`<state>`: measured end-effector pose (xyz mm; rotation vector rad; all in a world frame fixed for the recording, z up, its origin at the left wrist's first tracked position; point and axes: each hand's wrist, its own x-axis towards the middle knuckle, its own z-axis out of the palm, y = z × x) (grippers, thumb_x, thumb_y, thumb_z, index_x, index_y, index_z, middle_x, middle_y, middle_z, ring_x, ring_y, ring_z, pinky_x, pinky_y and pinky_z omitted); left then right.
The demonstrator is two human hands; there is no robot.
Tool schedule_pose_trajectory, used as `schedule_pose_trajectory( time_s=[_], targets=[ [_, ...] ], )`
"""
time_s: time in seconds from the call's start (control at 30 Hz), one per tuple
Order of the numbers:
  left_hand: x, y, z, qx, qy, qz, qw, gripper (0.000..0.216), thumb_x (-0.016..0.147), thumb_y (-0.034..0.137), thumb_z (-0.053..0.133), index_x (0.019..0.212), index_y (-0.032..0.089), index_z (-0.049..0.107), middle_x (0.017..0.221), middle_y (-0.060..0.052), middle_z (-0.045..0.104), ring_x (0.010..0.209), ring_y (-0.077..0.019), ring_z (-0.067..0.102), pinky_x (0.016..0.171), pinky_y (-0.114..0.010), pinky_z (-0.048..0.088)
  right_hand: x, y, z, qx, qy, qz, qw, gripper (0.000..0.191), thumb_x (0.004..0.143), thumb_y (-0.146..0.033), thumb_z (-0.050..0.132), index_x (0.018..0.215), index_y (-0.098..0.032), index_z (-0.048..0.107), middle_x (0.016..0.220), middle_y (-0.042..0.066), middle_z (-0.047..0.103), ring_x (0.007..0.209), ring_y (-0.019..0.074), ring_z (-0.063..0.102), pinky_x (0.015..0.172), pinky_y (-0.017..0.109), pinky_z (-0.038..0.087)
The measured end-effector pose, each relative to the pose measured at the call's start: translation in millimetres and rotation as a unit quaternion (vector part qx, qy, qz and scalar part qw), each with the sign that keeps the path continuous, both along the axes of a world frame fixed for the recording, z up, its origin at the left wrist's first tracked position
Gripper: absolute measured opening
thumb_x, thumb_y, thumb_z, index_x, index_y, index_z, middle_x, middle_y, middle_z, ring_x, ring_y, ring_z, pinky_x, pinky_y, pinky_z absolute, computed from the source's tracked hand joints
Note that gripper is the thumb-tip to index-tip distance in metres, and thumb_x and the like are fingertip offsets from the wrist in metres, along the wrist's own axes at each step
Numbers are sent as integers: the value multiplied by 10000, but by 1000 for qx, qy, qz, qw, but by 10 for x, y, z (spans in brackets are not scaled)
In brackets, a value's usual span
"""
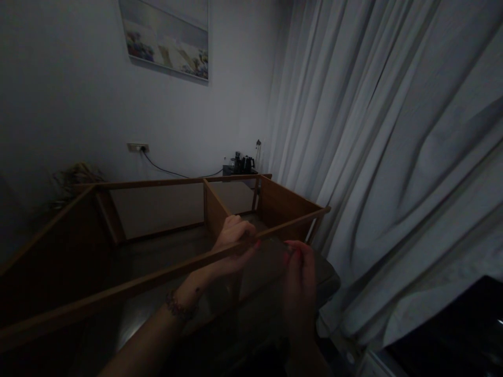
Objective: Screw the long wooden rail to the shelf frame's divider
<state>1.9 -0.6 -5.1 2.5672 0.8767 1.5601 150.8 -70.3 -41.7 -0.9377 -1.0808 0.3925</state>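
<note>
A wooden furniture frame (157,280) with long rails and upright panels spreads across the view. My left hand (231,235), a beaded bracelet on its wrist, is closed around the near rail close to the middle panel (215,209). To its right, just below the same rail, my right hand (301,267) has its thumb and fingers pinched together. Whatever lies between those fingertips is too dark and small to make out. Under the rail by the right hand is a dark padded-looking surface (328,277).
Pale curtains (353,104) hang along the right side. Behind the frame, a black kettle (247,164) stands on a small dark stand in the corner. A cable runs from a wall socket (137,147). A picture (168,47) hangs above. A dark glossy object (463,324) is at lower right.
</note>
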Motion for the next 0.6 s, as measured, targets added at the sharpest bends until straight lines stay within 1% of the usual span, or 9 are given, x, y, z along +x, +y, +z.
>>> schedule_pose_trajectory(
  time_s=[0.03,0.1,0.17,0.2,0.37,0.5,0.6],
  targets=[
    [-1,1,2,3,1,-1,1000,114,857,307,509,794,221,468,717,-20,530,734,-205,487,714,-365,388,-10,-26,26,31,-53,-29,998,182,994,-339,439,1023,-259,599,883,15,600,763,149,571,685,266,458],
    [-3,9,0,6,4,-4,1000,118,857,305,502,785,222,460,701,-15,521,726,-204,481,711,-365,382,-37,-69,71,95,-155,-65,981,182,997,-260,424,1035,-265,602,902,27,609,811,164,582,720,289,463],
    [-5,23,-8,6,5,-9,1000,114,857,300,491,781,223,455,686,-9,505,720,-203,475,705,-363,377,-71,-91,102,137,-229,-72,961,218,993,-191,405,1072,-261,595,923,41,613,846,176,592,738,309,469],
    [-7,31,-14,6,5,-10,1000,112,854,302,487,782,223,456,683,-8,498,720,-203,471,705,-362,376,-88,-93,113,149,-248,-75,954,237,991,-163,395,1090,-257,589,930,44,613,849,177,594,738,313,473],
    [-6,45,-23,-2,1,-7,1000,164,845,364,481,766,221,461,709,-18,495,730,-206,463,709,-361,382,-138,-56,140,172,-253,-82,948,251,981,-103,390,1106,-232,565,945,31,605,854,154,589,733,283,484],
    [0,-6,15,-23,6,3,1000,129,833,327,499,765,220,471,712,-17,508,743,-203,475,731,-360,404,-142,-22,131,171,-251,-63,951,248,984,-101,385,1108,-230,556,946,20,601,863,137,588,746,258,485],
    [1,-33,34,-23,4,-1,1000,121,833,314,505,762,219,480,716,-16,515,750,-200,482,743,-358,417,-140,-8,110,160,-243,-54,955,254,983,-103,387,1129,-234,548,969,22,606,871,137,588,751,258,487]
  ],
)
